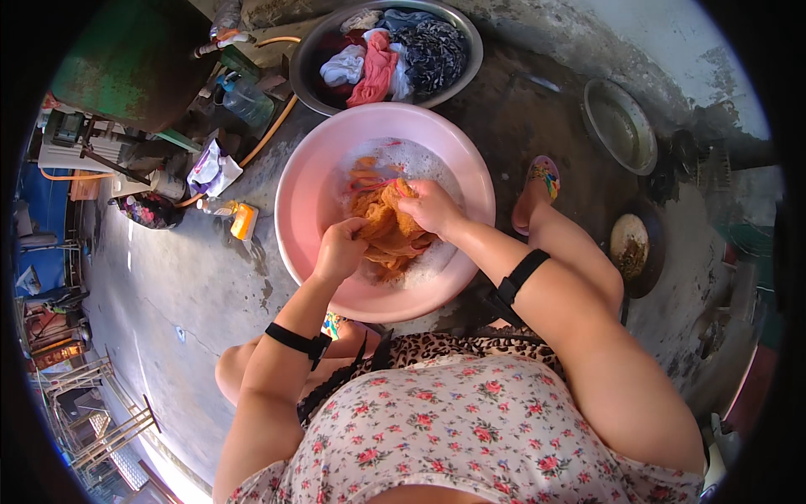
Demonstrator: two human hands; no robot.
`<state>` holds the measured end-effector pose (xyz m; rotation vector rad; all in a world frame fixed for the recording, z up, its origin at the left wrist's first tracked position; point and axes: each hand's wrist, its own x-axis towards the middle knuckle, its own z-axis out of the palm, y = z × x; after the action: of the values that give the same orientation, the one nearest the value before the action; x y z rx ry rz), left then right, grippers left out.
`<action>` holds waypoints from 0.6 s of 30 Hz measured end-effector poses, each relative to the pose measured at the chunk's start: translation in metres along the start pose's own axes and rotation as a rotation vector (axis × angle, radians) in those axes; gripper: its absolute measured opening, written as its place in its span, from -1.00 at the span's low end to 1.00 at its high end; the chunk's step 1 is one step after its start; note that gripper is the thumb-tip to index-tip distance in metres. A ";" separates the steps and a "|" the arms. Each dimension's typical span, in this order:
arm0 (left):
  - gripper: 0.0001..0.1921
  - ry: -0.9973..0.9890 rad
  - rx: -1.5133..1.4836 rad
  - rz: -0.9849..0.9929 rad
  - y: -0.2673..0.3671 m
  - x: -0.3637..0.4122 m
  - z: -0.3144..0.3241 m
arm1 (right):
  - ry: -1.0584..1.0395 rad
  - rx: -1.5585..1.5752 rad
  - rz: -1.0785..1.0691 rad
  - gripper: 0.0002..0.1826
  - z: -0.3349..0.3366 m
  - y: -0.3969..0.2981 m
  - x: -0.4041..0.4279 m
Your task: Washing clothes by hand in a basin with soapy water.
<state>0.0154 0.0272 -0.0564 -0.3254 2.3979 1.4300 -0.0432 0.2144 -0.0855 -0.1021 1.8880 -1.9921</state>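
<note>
Between my knees stands a large pink plastic basin [302, 189] with sudsy water in it. An orange cloth [381, 217], with some pink-red strands or trim, lies bunched in the suds. My left hand [342, 249] grips the cloth's near left edge between thumb and fingers. At its upper right, my right hand [431, 206] is closed on a raised fold of the same cloth. The part of the cloth beneath the foam is hidden.
Beyond the pink basin, a metal basin [301, 82] holds clothes. A metal bowl [620, 126] and a dark pan [652, 258] are at right. To the left lie an orange-and-white box [244, 222], a clear bottle [217, 206], a plastic bag [215, 170] and an orange hose [275, 132].
</note>
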 end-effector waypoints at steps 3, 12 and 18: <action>-0.67 -0.158 0.338 0.221 -0.001 0.009 -0.002 | -0.107 -0.041 0.075 -0.81 0.000 -0.004 0.001; -0.29 -0.124 0.257 0.295 -0.016 0.052 -0.015 | -0.278 0.239 0.026 -0.68 0.002 -0.077 -0.012; -0.67 -0.219 0.438 0.457 -0.053 0.090 0.001 | -0.290 0.359 -0.058 -0.61 -0.003 -0.099 -0.013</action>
<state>-0.0483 0.0007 -0.1355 0.4868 2.6039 0.9794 -0.0553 0.2225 0.0137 -0.3293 1.3455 -2.1846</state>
